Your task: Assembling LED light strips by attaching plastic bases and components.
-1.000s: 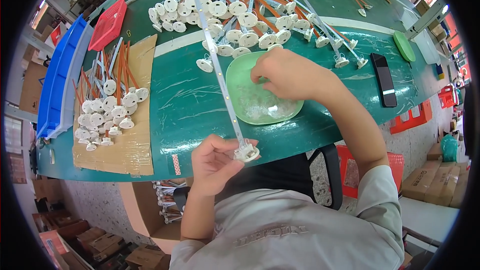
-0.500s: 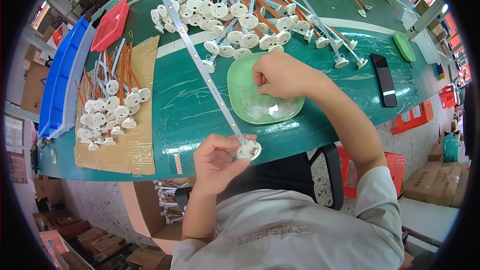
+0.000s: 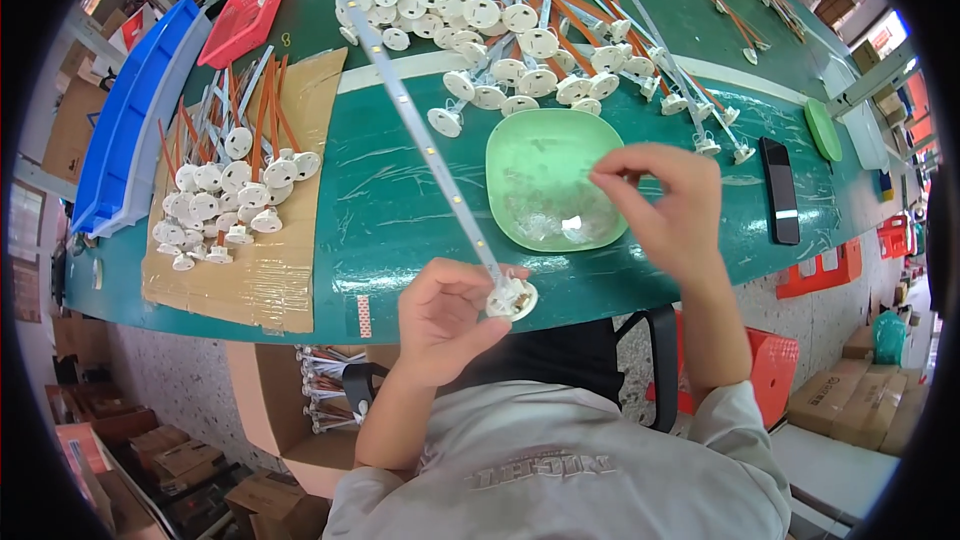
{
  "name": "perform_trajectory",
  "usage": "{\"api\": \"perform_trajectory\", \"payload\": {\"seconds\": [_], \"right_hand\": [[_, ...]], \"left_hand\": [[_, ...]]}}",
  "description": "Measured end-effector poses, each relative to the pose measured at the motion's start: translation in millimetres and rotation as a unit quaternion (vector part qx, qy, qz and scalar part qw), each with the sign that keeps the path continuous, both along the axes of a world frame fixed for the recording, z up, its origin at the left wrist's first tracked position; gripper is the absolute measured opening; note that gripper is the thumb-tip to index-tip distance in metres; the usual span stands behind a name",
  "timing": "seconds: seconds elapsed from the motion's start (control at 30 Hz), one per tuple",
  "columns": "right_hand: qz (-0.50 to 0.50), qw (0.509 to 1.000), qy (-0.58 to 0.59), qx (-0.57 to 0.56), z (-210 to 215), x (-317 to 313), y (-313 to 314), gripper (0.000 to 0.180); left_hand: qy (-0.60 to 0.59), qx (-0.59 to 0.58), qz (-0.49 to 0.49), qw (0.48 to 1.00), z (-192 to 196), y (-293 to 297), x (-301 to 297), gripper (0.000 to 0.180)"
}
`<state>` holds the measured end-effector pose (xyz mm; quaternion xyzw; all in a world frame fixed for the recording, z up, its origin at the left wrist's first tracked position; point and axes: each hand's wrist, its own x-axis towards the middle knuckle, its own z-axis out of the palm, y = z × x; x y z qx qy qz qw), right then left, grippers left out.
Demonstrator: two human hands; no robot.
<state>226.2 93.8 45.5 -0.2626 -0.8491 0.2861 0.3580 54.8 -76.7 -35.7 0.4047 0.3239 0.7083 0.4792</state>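
Note:
My left hand (image 3: 440, 325) is closed on an LED light strip (image 3: 430, 152) by its round white base (image 3: 515, 300), just over the table's front edge. The strip slants up and away to the left, its small yellowish LEDs showing. My right hand (image 3: 672, 205) hovers beside the right rim of a green plastic bowl (image 3: 540, 140), thumb and forefinger pinched together. Whatever is between those fingertips is too small to make out. Tiny clear or whitish pieces lie in the bowl's bottom.
Many similar strips with white bases (image 3: 538, 43) are heaped behind the bowl. More strips (image 3: 235, 177) lie on a cardboard sheet (image 3: 235, 300) at left. A blue bin (image 3: 130, 120) and red basket (image 3: 243, 18) stand beyond. A phone (image 3: 779, 190) and small green dish (image 3: 823, 130) lie at right.
My right hand has come out of the green bowl, moving right and toward me with its fingers pinched. My left hand still holds the LED strip, nearly in place.

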Motion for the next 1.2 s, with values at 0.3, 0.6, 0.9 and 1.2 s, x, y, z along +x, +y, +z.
{"api": "perform_trajectory", "payload": {"seconds": [0.3,0.6,0.9,1.2], "right_hand": [[0.083,0.963,0.242,-0.083,-19.8,-5.6,-98.7,0.011],[0.113,0.952,0.286,-0.011,-21.2,-2.4,-107.5,0.020],[0.094,0.954,0.271,-0.082,-21.9,5.1,-108.9,0.015],[0.099,0.941,0.279,-0.164,-25.7,4.7,-107.1,0.014]], "left_hand": [[-0.189,0.090,0.069,0.975,19.2,-13.9,30.8,0.078],[-0.094,0.059,0.064,0.992,21.1,-28.8,47.0,0.067],[-0.109,0.037,0.061,0.991,21.3,-31.2,50.5,0.062],[-0.143,0.010,0.086,0.986,22.5,-29.8,53.2,0.057]]}}
